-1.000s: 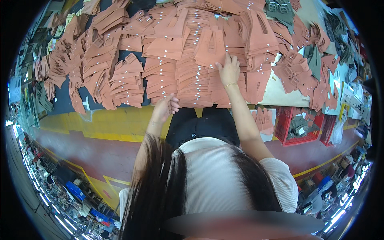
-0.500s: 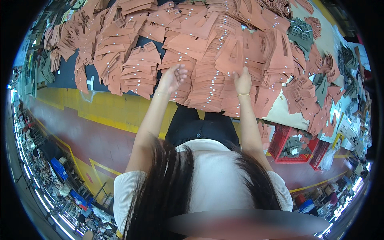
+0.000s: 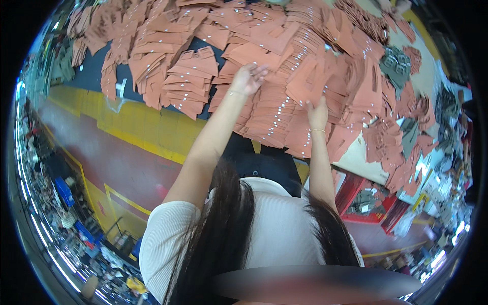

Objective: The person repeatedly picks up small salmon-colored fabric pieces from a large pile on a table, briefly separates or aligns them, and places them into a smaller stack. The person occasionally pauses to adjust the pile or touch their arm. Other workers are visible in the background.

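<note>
Salmon-coloured cut pieces (image 3: pixel 266 122), like fabric or thin leather, lie in overlapping rows on the table, many with small white stickers. My left hand (image 3: pixel 249 80) hovers over the middle rows, palm turned up, fingers apart, holding nothing. To its right, my right hand (image 3: pixel 318 114) is at the lower edge of a loose salmon piece (image 3: pixel 306 76) and appears to grip it between thumb and fingers. Exactly where the fingertips meet it is hard to see. That piece lies tilted over the stacks. Several neighbouring pieces have a rectangular cut-out, such as the salmon piece (image 3: pixel 363 91) at right.
Dark green pieces (image 3: pixel 395 66) lie at the right. Below the table's right edge stands a red crate (image 3: pixel 351 195) with green pieces inside. Clear plastic with white tape (image 3: pixel 121 89) hangs at the front left edge. A co-worker's hands (image 3: pixel 399 7) show at the far right.
My left hand has shifted right and slightly forward over the rows. My right hand stays by the same loose piece. The whole view has turned slightly, and the co-worker's hands have come into sight.
</note>
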### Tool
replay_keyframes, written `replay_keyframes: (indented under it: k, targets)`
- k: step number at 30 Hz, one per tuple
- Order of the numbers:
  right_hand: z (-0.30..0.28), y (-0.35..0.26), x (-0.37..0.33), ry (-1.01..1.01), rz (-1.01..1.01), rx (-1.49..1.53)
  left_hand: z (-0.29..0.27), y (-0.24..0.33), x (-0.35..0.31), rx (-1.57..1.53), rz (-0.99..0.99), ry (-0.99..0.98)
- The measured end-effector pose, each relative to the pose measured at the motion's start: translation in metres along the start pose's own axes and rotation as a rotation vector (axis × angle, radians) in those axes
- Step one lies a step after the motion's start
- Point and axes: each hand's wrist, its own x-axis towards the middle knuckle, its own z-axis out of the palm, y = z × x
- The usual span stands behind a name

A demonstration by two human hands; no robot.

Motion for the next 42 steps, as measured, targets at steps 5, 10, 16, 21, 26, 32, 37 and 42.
replay_keyframes:
  k: [5,10,16,21,26,32,37,42]
  targets:
    - [-0.013,0.001,0.004,-0.045,-0.009,0.17,0.018,0.005,0.027,0.024,-0.036,0.004]
    - [-0.053,-0.026,0.016,-0.173,0.074,0.317,0.027,0.012,0.024,0.351,0.339,0.072]
    - [-0.12,-0.114,0.007,-0.276,0.136,1.129,0.019,0.003,-0.048,0.522,0.558,0.018]
    - [-0.097,-0.174,-0.018,-0.502,0.206,1.415,0.01,-0.01,-0.114,0.023,0.5,-0.252]
    - [-0.04,-0.2,-0.065,-0.8,0.359,1.246,-0.01,-0.007,-0.152,-0.155,0.402,-0.25]
    - [-0.02,-0.189,-0.065,-0.956,0.252,0.54,-0.05,0.011,-0.177,0.029,0.38,-0.107]
    - [-0.006,-0.187,-0.039,-0.704,-0.099,0.121,-0.097,0.015,-0.215,0.313,0.521,-0.034]
    - [0.02,-0.215,-0.035,-0.516,-0.604,-0.007,-0.141,0.01,-0.24,0.492,0.447,0.033]
